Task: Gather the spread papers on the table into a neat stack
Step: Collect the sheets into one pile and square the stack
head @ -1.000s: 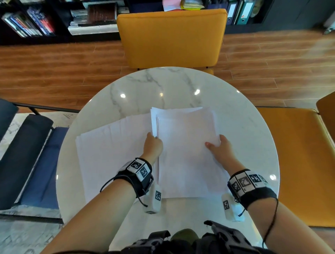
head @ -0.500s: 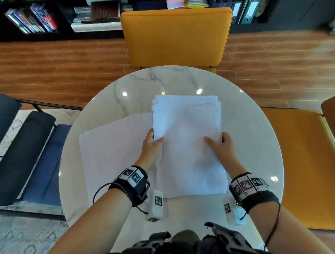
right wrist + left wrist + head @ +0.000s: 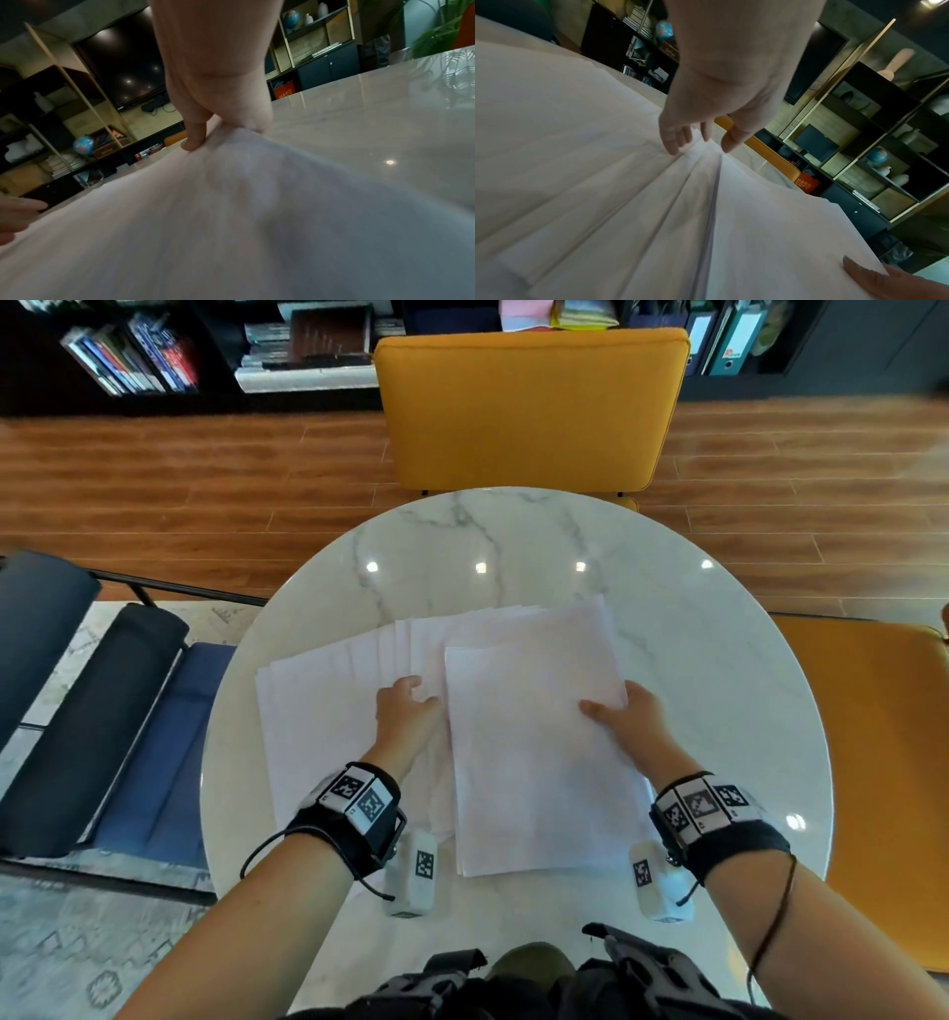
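A gathered stack of white papers [image 3: 539, 762] lies at the middle right of the round marble table [image 3: 513, 536]. My right hand [image 3: 608, 708] pinches its right edge, thumb on top; in the right wrist view my right hand [image 3: 205, 138] has its other fingers tucked under the stack [image 3: 231, 203]. Left of the stack, several spread sheets [image 3: 328, 706] fan out, overlapping. My left hand [image 3: 411, 693] rests on them beside the stack's left edge. In the left wrist view my left hand [image 3: 695, 142] touches the fanned sheets [image 3: 577, 142] with nearly straight fingers and holds nothing.
A yellow chair [image 3: 529, 408] stands behind the table and a yellow seat [image 3: 883, 762] at the right. A dark blue chair [image 3: 102, 711] is at the left. Bookshelves [image 3: 154, 356] line the far wall. The table's rim curves close around the papers.
My left hand has let go of the stack's left edge and moved left onto the fanned sheets. The stack has come down toward me, and my right hand still grips it.
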